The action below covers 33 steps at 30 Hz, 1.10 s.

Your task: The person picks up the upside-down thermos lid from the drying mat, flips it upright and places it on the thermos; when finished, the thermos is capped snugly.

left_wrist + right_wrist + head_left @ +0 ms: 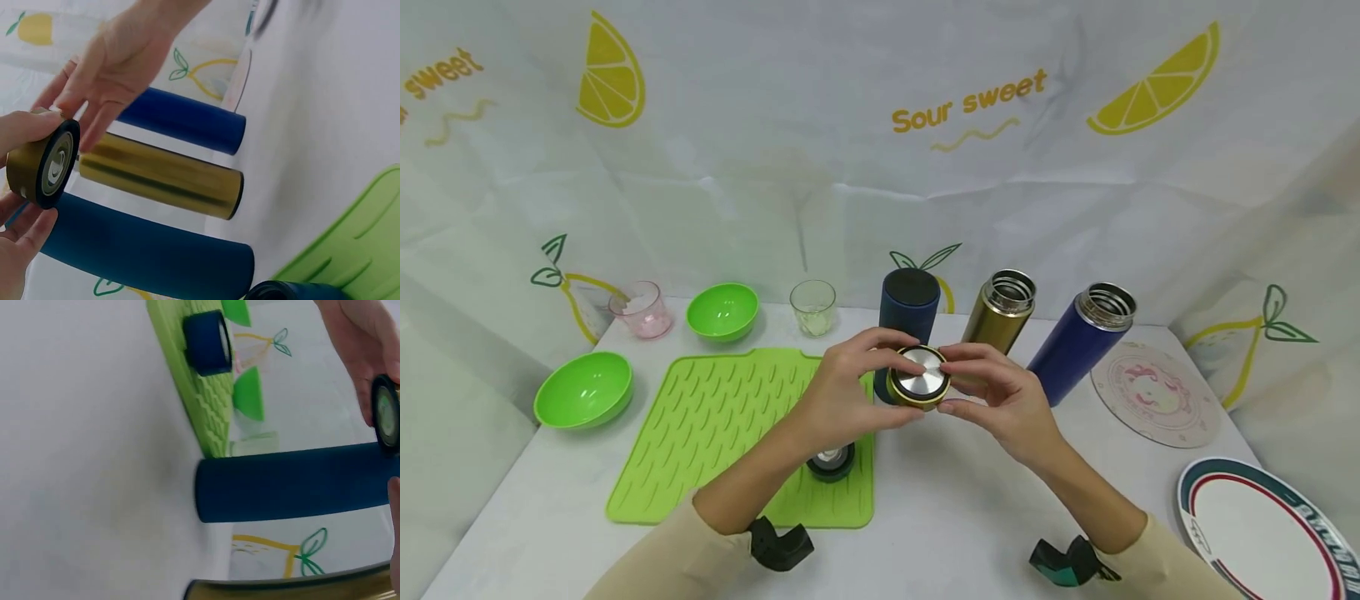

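Observation:
Between both hands is a gold bottle lid [922, 375] with a silver disc on top and a black ring. My left hand [842, 387] grips it from the left, thumb below and fingers above, one fingertip lying on the disc. From the right, thumb and fingertips of my right hand [1007, 400] pinch its edge. The lid's ringed underside shows in the left wrist view. Behind the hands stand an uncapped gold bottle [992, 323], an uncapped blue bottle [1071, 354] and a dark blue bottle [910, 310] with a dark flat top, partly hidden by the left hand.
A dark blue lid [832, 467] lies on the green mat [715, 433]. Two green bowls [583, 392], a pink glass [642, 312] and a clear glass [813, 308] stand left and behind. At right are a round pink-patterned mat [1157, 396] and a white plate [1262, 533].

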Motion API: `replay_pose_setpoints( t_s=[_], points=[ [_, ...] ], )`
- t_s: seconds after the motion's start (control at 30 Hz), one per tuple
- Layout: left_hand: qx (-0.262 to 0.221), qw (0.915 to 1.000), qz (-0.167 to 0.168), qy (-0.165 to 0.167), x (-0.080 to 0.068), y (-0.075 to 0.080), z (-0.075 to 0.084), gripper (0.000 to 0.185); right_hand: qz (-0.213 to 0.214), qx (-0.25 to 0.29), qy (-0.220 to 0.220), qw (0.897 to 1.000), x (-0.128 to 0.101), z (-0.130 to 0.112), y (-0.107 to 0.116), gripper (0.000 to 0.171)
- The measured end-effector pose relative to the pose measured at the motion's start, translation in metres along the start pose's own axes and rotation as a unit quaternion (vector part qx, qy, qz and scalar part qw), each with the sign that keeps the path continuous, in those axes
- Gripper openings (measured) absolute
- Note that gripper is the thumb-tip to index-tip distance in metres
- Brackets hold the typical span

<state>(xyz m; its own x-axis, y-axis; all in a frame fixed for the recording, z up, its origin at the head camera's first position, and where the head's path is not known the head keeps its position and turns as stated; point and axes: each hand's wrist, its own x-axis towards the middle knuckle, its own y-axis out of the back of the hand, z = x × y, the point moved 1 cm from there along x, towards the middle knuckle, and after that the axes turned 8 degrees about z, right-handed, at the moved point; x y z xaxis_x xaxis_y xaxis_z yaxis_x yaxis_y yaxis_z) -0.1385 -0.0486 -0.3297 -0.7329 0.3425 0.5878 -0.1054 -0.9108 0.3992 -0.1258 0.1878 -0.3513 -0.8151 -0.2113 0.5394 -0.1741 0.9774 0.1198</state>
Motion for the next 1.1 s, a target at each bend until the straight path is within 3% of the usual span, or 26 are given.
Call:
replay_pose_setpoints(
  t_s=[0.13, 0.23, 0.33, 0.4, 0.53, 0.63, 0.73, 1.1],
  points=[
    [-0.003, 0.9999, 0.008, 0.006, -0.002, 0.005, -0.001, 0.038, 0.046, -0.014, 0.059, 0.997, 0.009, -0.013, 0.006, 0.040],
    [0.004, 0.9999, 0.015, 0.008, -0.004, 0.008, -0.003, 0.038, 0.123, -0.040, 0.105, 0.986, 0.017, -0.020, 0.015, 0.042],
    [0.011, 0.9997, 0.019, 0.012, -0.008, 0.011, -0.005, 0.038, 0.191, -0.058, 0.116, 0.973, 0.021, -0.016, 0.023, 0.058],
    [0.010, 0.9996, 0.019, 0.019, -0.010, 0.012, -0.005, 0.038, 0.217, -0.051, 0.095, 0.970, 0.022, -0.008, 0.026, 0.075],
    [0.007, 0.9995, 0.012, 0.028, -0.013, 0.012, -0.006, 0.038, 0.243, -0.050, -0.014, 0.969, 0.019, 0.015, 0.028, 0.102],
    [0.010, 0.9993, 0.005, 0.035, -0.015, 0.011, -0.007, 0.038, 0.243, -0.068, -0.101, 0.962, 0.016, 0.030, 0.029, 0.107],
    [0.012, 0.9991, -0.002, 0.041, -0.017, 0.010, -0.007, 0.039, 0.228, -0.091, -0.148, 0.958, 0.014, 0.042, 0.030, 0.107],
    [0.010, 0.9992, -0.006, 0.038, -0.017, 0.010, -0.009, 0.039, 0.213, -0.142, -0.199, 0.946, 0.012, 0.061, 0.027, 0.105]
  ],
)
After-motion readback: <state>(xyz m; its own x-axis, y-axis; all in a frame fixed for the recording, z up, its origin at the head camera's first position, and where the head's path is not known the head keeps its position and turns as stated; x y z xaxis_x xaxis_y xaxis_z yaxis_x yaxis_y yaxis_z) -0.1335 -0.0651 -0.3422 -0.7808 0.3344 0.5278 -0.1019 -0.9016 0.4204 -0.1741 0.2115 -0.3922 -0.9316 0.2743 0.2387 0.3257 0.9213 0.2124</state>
